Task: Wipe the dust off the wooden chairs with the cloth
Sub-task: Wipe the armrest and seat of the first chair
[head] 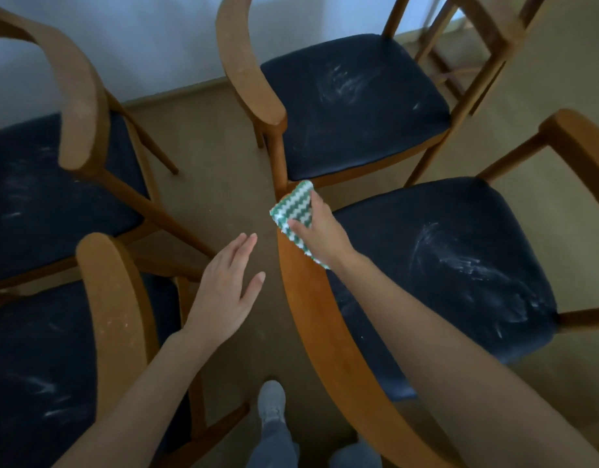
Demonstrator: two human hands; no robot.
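Note:
Several wooden chairs with dark, dust-streaked seats stand around me. My right hand (320, 234) grips a green-and-white zigzag cloth (293, 206) and holds it on the far end of the curved backrest (325, 319) of the near right chair. That backrest looks clean and glossy along its length. My left hand (225, 285) hovers flat, fingers straight, over the floor just left of the backrest, holding nothing. The near left chair's backrest (117, 309) and the far middle chair's backrest (245, 59) look dull and dusty.
A far left chair (78, 96) and part of another chair frame (487, 25) at the top right crowd the space. Tan floor (220, 184) runs between the chairs. My feet (272, 403) stand below, between the two near chairs. A pale wall closes the far side.

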